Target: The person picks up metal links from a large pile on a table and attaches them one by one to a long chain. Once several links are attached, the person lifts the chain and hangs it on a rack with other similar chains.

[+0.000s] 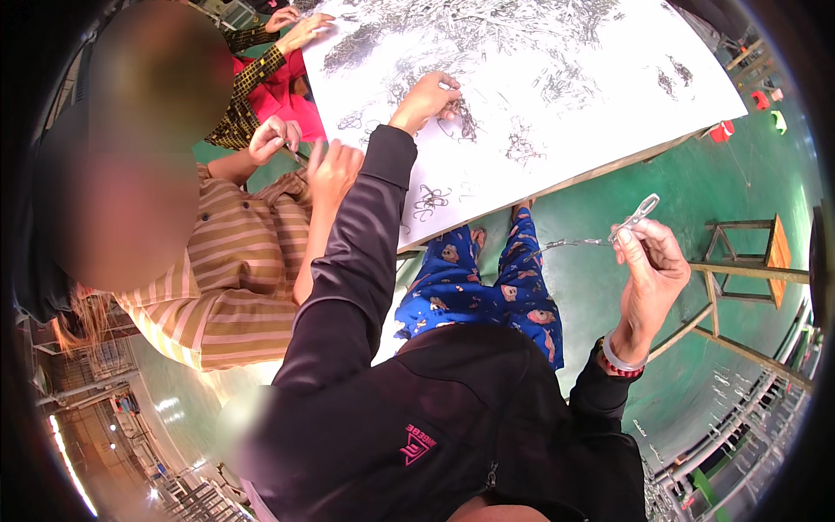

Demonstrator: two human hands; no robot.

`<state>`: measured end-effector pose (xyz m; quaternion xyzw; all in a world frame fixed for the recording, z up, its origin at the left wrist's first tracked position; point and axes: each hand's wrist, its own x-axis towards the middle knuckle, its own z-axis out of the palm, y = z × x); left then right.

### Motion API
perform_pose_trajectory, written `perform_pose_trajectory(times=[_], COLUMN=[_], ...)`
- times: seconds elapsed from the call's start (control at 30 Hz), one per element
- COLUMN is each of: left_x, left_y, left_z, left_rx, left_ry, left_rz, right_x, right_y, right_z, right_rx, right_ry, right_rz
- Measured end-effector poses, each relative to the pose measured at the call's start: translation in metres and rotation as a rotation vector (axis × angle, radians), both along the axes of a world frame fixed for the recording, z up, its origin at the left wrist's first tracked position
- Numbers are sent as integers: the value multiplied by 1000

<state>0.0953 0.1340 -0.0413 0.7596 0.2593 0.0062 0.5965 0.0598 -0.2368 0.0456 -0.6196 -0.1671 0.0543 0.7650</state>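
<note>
The right hand [651, 265] pinches a silvery wire loop [638, 214] beyond the edge of the white tabletop [622, 117], with a thin chain [571, 243] trailing leftward from it. The left hand [432, 103] curls at a dark pile of small pieces [467, 124] on the tabletop; whether it grips any, I cannot tell.

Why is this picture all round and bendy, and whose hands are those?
There's no robot here, just a person using two bare hands. The camera sits on their head and looks down. Its very wide lens bends straight edges, so the table looks curvy. The person wears black sleeves. Their left hand is at a pile of small dark pieces on the white table; I can't tell if it grips any. Their right hand holds a metal loop, with thin links stretching out to the left. The striped shirt belongs to someone else.
</note>
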Motion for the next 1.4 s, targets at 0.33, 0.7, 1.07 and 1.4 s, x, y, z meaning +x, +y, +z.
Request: perform_pose_trajectory(times=[0.33,0.7,1.07,1.4], left_x=[35,66,-54,-73], left_y=[-56,-96,-192,-207], left_z=[-16,-36,71,76], left_rx=[1011,1168,-428,-139], left_ry=[-283,-247,-522,-556], left_rz=[-285,-555,-352,-202], right_x=[3,14,5,-12], right_y=[-6,2,22,29], right_z=[-17,-23,-53,-47], right_rx=[-12,-68,-96,-333], right_ry=[44,84,36,-249], right_rz=[-21,-81,-122,-189])
